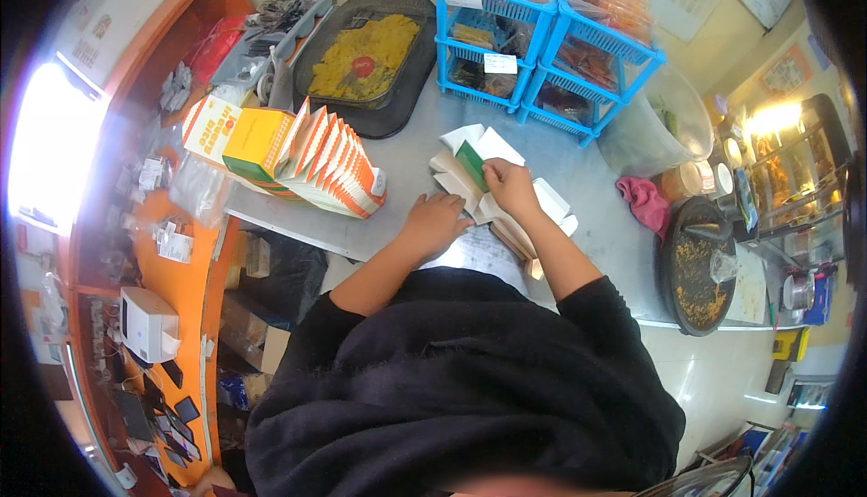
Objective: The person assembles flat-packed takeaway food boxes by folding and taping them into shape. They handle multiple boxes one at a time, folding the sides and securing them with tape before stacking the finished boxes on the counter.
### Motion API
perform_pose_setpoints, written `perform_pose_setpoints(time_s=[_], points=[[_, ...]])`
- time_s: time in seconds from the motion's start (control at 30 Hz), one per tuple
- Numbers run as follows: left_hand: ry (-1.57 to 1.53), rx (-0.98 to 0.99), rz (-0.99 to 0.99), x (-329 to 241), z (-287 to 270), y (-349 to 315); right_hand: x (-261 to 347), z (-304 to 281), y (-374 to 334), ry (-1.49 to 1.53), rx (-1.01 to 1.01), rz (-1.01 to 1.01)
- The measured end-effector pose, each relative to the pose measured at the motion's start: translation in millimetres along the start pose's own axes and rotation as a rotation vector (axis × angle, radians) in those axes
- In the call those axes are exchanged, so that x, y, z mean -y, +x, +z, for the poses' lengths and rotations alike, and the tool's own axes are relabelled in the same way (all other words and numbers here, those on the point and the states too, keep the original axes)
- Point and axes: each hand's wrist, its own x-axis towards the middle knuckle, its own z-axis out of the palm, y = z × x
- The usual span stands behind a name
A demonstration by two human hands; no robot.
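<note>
A partly folded cardboard food box (470,164), white with a green panel, lies on the metal counter in front of me. My right hand (511,190) pinches the box by its green panel and the flap beside it. My left hand (435,224) rests low at the near-left edge of the box, fingers stretched toward it; whether they press on the cardboard is hard to see. More pale folded cardboard (553,203) shows beside and beneath my right wrist. To the left lies a row of nested orange, white and yellow cartons (330,167).
A black tray (411,104) of yellow food sits at the back left. Blue stacked baskets (542,68) of packets stand behind the box. A pink cloth (644,205) and a dark pan (700,294) with crumbs are on the right. An orange shelf (172,267) holds a white device.
</note>
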Motion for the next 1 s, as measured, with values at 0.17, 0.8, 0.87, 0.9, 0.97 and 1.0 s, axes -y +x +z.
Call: perform_pose_setpoints(time_s=[0.17,0.8,0.87,0.9,0.97,1.0], points=[[-0.883,-0.492,-0.083,-30.9,-34.2,0.7,53.6,-38.2,-24.3,0.162,0.022,-0.21],[-0.983,-1.158,0.496,-67.4,-106.6,-35.2,155.1,-89.3,-59.8,0.637,-0.308,-0.355],[-1.044,-1.168,0.502,-70.7,-110.6,-37.6,153.4,-87.6,-66.9,0.448,-0.276,-0.406],[-1.02,-1.154,0.524,-72.8,-112.6,-38.7,152.6,-86.4,-69.7,0.354,-0.262,-0.426],[-0.987,-1.124,0.531,-76.9,-115.7,-41.0,151.9,-81.9,-72.7,0.486,-0.211,-0.357],[-0.977,-1.109,0.516,-78.5,-116.8,-42.0,151.6,-80.6,-74.1,0.541,-0.173,-0.311]])
